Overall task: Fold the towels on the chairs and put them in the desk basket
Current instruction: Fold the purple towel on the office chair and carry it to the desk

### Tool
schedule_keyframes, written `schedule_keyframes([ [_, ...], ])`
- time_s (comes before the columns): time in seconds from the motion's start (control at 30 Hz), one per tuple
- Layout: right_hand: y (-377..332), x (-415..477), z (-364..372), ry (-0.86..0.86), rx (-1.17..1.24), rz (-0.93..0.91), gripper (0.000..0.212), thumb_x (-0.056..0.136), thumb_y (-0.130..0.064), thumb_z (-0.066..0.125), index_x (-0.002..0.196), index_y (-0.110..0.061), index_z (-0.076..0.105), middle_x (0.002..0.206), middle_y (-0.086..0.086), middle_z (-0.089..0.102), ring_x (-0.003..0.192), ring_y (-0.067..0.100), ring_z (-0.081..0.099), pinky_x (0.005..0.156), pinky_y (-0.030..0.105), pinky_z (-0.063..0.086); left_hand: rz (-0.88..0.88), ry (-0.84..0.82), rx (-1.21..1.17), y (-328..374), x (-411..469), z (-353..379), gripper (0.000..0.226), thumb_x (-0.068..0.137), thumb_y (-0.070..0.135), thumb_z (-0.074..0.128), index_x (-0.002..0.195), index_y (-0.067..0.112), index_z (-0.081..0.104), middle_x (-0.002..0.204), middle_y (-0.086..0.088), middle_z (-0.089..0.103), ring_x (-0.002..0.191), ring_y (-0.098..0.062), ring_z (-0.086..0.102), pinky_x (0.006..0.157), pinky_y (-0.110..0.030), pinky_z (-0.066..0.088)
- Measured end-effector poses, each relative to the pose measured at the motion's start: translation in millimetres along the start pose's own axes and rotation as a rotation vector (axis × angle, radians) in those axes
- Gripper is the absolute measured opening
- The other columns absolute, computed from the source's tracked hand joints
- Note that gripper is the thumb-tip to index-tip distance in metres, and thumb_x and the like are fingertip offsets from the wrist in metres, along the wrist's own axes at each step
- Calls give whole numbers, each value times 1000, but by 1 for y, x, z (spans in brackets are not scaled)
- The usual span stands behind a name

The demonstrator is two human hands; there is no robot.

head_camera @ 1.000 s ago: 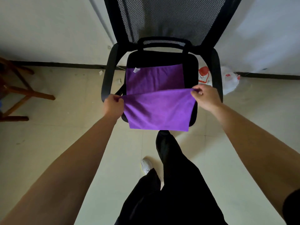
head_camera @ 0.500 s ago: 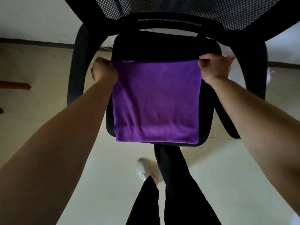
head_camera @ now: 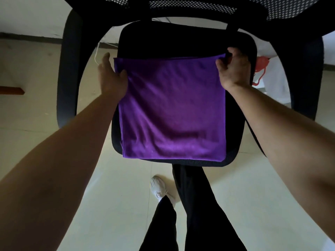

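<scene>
Since half a second ago my left hand [head_camera: 112, 78] has uncurled from its fist: the fingers now lie straight along the purple towel's [head_camera: 172, 109] left edge and the thumb rests on top of the cloth. My right hand [head_camera: 234, 71] keeps its fingers curled and pinches the far right corner. I see the towel doubled over and lying flat on the black chair seat [head_camera: 181, 42], its near edge reaching the seat's front rim. Below the seat I see black trouser legs and a white shoe [head_camera: 159, 187] on the pale floor.
</scene>
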State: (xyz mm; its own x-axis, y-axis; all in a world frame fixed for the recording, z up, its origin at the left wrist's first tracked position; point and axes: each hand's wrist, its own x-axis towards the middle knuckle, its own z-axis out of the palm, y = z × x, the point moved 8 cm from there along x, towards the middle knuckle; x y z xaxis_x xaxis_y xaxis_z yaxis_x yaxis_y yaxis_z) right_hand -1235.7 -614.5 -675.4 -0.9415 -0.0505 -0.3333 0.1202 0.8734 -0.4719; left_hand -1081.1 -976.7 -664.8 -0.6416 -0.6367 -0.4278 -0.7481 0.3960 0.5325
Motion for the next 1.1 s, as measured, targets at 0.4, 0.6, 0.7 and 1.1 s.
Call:
schedule_keyframes([
  [0.4,59,-196,0,-55,1,230,62,92,-36,65,144,-9,44,136,19,50,123,38,53,101,45,45,-174,-44,208,-99,-189,-7,52,90,29,63,133,4,46,131,-22,48,119,-41,47,95,-47,40],
  [0.6,109,-270,12,-135,104,396,50,94,-40,63,132,-8,55,113,14,71,113,34,62,93,35,44,-264,-159,152,-140,-230,5,27,91,29,62,105,7,57,105,-17,65,100,-37,60,78,-37,42],
  [0.7,110,-285,16,-173,117,351,33,93,-38,64,114,-13,68,104,10,72,106,30,64,85,29,42,-231,-172,62,-138,-238,8,14,88,25,66,83,16,56,84,-8,62,84,-29,57,70,-29,37],
  [1.1,98,-269,-27,39,356,392,34,89,-53,66,92,-19,71,72,-8,60,77,14,60,81,29,50,-277,52,-270,-127,-229,-32,11,92,19,57,99,12,59,88,1,59,81,-18,55,72,-28,43],
])
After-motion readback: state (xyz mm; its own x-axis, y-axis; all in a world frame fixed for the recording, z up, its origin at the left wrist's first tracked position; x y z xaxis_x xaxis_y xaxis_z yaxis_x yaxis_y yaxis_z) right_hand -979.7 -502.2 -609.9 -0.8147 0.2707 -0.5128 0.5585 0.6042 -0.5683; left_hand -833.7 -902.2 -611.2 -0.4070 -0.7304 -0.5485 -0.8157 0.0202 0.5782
